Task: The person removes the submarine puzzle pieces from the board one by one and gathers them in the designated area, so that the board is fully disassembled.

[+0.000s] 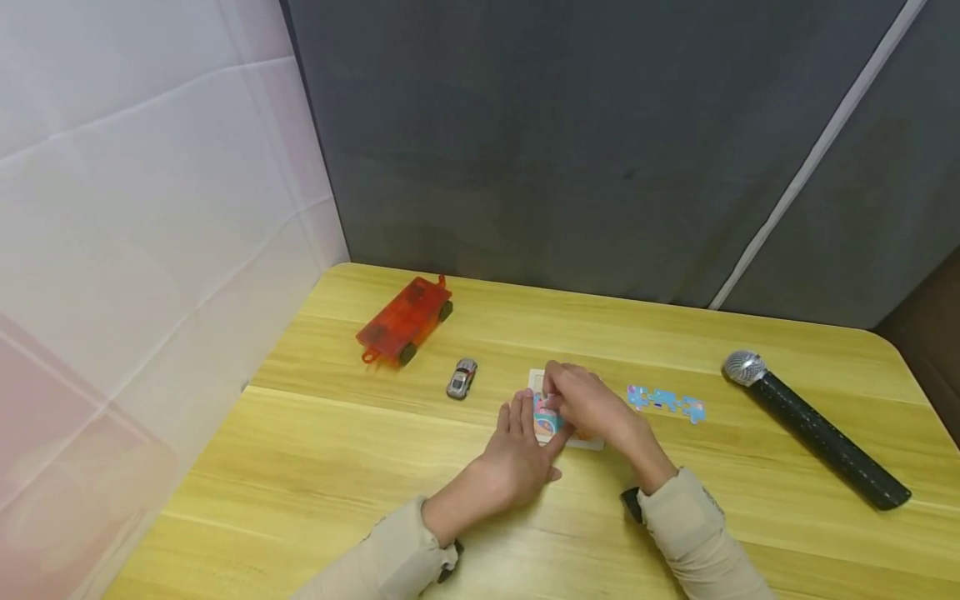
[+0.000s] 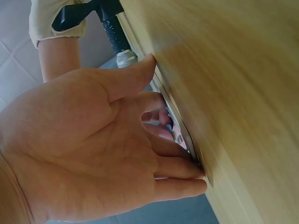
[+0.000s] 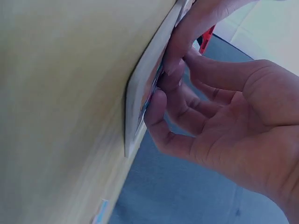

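You see a smooth wood-grain table (image 1: 315,467) with a slight sheen, a translucent glossy red plastic cart (image 1: 405,321), a shiny silver toy car (image 1: 461,378), a speckled matt black microphone (image 1: 813,429) with metal mesh, and a flat, card-like puzzle board (image 3: 140,100).

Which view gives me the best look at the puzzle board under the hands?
The head view: it shows the puzzle board flat on the table, though both hands cover much of it. The left wrist view shows only its thin edge; the right wrist view shows its edge side-on.
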`<act>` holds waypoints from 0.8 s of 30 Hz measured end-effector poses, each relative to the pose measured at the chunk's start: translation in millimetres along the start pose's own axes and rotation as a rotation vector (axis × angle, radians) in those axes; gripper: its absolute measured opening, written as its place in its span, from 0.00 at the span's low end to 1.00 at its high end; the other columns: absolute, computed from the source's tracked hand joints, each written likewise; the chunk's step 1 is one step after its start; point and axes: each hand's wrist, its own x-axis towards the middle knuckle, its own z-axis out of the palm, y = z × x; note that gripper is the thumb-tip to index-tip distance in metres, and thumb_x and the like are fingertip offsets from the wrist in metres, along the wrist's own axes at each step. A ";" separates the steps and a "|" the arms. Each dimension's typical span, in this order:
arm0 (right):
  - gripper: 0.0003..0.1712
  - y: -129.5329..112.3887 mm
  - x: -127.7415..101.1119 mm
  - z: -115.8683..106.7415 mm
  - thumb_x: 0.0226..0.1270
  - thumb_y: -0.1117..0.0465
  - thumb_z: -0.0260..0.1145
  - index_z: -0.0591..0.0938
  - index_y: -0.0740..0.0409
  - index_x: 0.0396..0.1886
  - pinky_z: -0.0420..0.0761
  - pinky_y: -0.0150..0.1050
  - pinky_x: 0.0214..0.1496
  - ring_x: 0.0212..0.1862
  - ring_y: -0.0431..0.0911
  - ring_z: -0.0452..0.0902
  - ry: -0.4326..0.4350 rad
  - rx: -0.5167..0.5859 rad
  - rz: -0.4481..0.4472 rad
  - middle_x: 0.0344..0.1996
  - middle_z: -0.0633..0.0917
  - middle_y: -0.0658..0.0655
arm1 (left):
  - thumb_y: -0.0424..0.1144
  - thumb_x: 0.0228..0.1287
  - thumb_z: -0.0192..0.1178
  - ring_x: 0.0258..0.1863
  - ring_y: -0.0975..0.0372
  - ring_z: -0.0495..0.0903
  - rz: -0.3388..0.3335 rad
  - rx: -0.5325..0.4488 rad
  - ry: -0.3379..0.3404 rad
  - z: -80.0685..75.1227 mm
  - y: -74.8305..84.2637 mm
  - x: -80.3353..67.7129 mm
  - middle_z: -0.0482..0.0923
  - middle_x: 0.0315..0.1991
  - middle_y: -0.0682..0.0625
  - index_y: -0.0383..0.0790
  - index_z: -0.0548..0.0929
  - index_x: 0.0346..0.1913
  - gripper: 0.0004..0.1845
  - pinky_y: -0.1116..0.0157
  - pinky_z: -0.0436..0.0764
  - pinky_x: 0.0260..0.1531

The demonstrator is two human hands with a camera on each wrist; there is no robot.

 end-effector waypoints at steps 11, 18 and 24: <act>0.03 20.3 -6.5 -37.9 0.79 0.73 0.67 0.79 0.66 0.44 0.85 0.42 0.41 0.34 0.50 0.83 -0.026 0.390 0.076 0.34 0.85 0.63 | 0.66 0.86 0.44 0.87 0.41 0.56 0.002 0.009 0.015 1.0 0.1 -1.2 0.57 0.84 0.27 0.69 0.52 0.90 0.37 0.50 0.65 0.84; 0.02 45.4 -31.8 -76.0 0.81 0.73 0.63 0.79 0.66 0.44 0.84 0.43 0.37 0.33 0.56 0.82 -0.170 0.364 0.077 0.34 0.85 0.61 | 0.65 0.87 0.44 0.87 0.42 0.58 -0.009 0.024 0.033 -1.3 0.2 -1.4 0.57 0.84 0.27 0.68 0.51 0.90 0.36 0.50 0.65 0.84; 0.05 62.9 -56.5 -91.8 0.78 0.75 0.62 0.79 0.66 0.39 0.80 0.38 0.31 0.28 0.46 0.78 -0.333 0.324 0.229 0.31 0.84 0.57 | 0.64 0.87 0.44 0.86 0.42 0.59 -0.004 0.040 0.045 -1.7 0.5 -2.6 0.58 0.84 0.28 0.67 0.51 0.91 0.36 0.51 0.66 0.83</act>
